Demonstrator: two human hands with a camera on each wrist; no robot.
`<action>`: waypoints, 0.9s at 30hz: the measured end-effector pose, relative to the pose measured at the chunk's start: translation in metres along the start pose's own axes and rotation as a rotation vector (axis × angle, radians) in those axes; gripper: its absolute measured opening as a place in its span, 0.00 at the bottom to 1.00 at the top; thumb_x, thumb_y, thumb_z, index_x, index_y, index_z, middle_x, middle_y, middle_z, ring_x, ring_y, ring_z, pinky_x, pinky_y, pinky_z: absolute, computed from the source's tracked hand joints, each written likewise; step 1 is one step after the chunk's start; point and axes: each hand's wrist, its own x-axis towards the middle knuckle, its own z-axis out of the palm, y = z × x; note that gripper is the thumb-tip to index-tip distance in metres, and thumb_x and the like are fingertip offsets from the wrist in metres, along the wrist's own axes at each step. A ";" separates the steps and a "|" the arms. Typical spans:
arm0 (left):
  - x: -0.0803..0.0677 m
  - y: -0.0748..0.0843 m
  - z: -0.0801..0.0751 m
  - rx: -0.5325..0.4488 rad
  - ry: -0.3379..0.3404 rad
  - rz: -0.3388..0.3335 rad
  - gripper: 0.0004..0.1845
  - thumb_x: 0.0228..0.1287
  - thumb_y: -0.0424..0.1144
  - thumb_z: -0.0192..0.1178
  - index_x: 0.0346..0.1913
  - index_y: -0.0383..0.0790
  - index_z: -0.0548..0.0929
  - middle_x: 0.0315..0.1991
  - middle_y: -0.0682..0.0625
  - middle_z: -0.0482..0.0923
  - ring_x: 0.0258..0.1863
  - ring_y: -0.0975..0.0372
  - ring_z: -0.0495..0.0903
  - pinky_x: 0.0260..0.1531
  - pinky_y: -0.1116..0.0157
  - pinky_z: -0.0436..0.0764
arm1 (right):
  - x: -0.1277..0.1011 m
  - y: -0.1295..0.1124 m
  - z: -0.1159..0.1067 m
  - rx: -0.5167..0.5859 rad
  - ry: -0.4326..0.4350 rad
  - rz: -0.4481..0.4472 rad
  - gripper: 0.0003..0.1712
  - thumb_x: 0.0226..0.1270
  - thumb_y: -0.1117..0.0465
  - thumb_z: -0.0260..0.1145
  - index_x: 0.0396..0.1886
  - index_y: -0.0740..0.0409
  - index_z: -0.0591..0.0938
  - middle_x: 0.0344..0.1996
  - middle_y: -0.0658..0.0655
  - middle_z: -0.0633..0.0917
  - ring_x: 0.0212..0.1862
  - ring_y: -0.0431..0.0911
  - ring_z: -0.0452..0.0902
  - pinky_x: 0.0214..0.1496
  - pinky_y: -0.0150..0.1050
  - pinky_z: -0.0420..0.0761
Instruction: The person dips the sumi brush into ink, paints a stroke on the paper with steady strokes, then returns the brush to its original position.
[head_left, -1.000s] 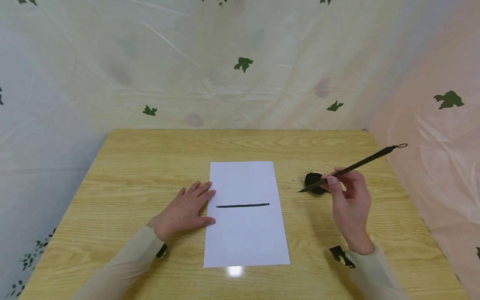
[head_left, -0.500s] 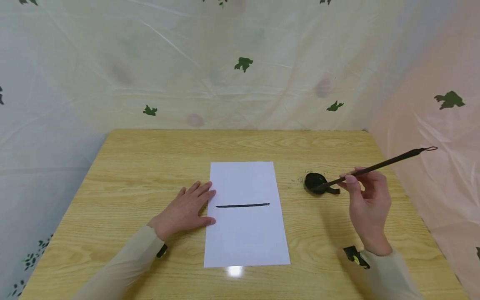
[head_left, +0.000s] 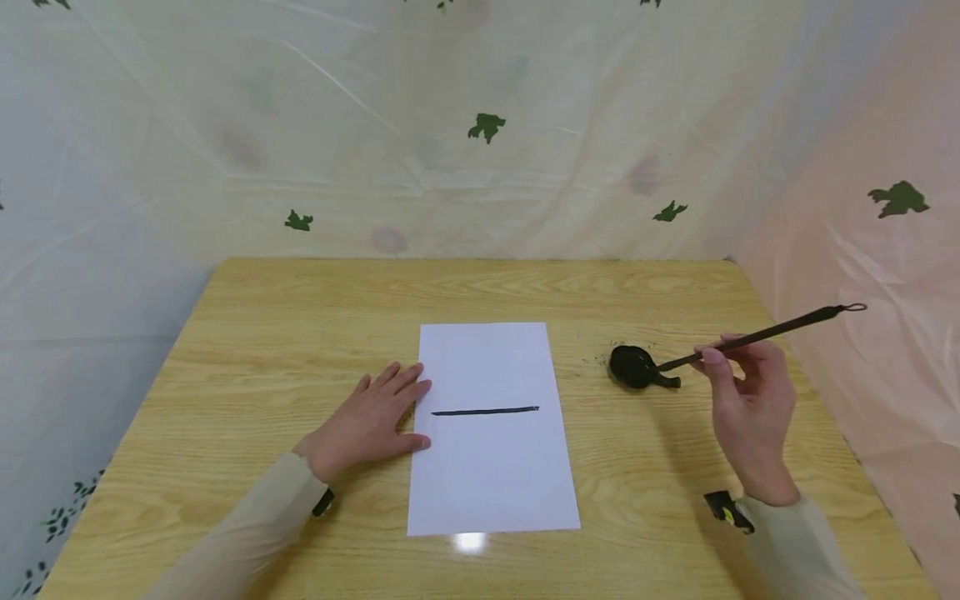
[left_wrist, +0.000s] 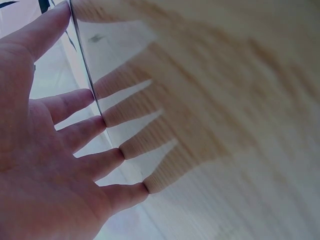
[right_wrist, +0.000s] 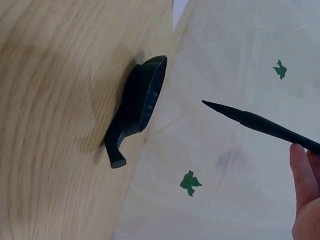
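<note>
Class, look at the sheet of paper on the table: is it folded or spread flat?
Spread flat. The paper lies unfolded on the table, all four edges showing; the left hand rests flat on its left edge.

Makeshift recording booth: plastic sheeting (head_left: 480, 125) around table (head_left: 300, 300).

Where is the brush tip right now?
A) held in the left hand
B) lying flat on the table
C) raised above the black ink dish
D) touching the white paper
C: the right hand holds the brush, its tip raised clear above the black ink dish.
</note>
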 end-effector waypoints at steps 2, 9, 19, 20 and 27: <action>0.000 0.000 0.000 -0.001 0.001 0.000 0.45 0.68 0.60 0.66 0.78 0.38 0.67 0.81 0.42 0.56 0.80 0.40 0.51 0.70 0.31 0.56 | 0.000 0.001 -0.002 -0.052 -0.010 -0.009 0.14 0.65 0.87 0.61 0.47 0.92 0.70 0.42 0.57 0.84 0.42 0.42 0.86 0.44 0.30 0.85; 0.000 0.001 -0.002 -0.001 0.008 0.007 0.43 0.68 0.59 0.66 0.77 0.37 0.68 0.81 0.41 0.57 0.79 0.39 0.53 0.69 0.30 0.58 | 0.001 0.006 -0.007 -0.172 -0.033 -0.046 0.13 0.65 0.85 0.63 0.46 0.91 0.72 0.43 0.51 0.84 0.43 0.37 0.86 0.44 0.26 0.84; 0.000 0.000 -0.001 0.003 0.011 0.007 0.44 0.68 0.60 0.66 0.78 0.37 0.67 0.81 0.42 0.57 0.79 0.39 0.53 0.69 0.31 0.58 | 0.004 0.000 -0.012 -0.331 -0.086 -0.103 0.09 0.68 0.81 0.64 0.45 0.86 0.77 0.45 0.42 0.84 0.46 0.31 0.83 0.46 0.20 0.79; 0.000 0.000 0.000 0.003 0.009 0.006 0.44 0.68 0.60 0.67 0.78 0.37 0.67 0.81 0.42 0.57 0.80 0.39 0.52 0.69 0.31 0.58 | 0.004 0.001 -0.013 -0.343 -0.091 -0.106 0.10 0.68 0.80 0.65 0.45 0.86 0.77 0.45 0.43 0.84 0.47 0.31 0.83 0.47 0.20 0.79; 0.001 0.000 0.000 0.005 0.010 0.005 0.45 0.67 0.60 0.67 0.78 0.37 0.67 0.81 0.42 0.57 0.80 0.40 0.52 0.69 0.31 0.58 | 0.002 0.008 -0.022 -0.455 -0.144 -0.123 0.12 0.62 0.84 0.67 0.45 0.82 0.80 0.47 0.43 0.84 0.53 0.28 0.80 0.51 0.18 0.77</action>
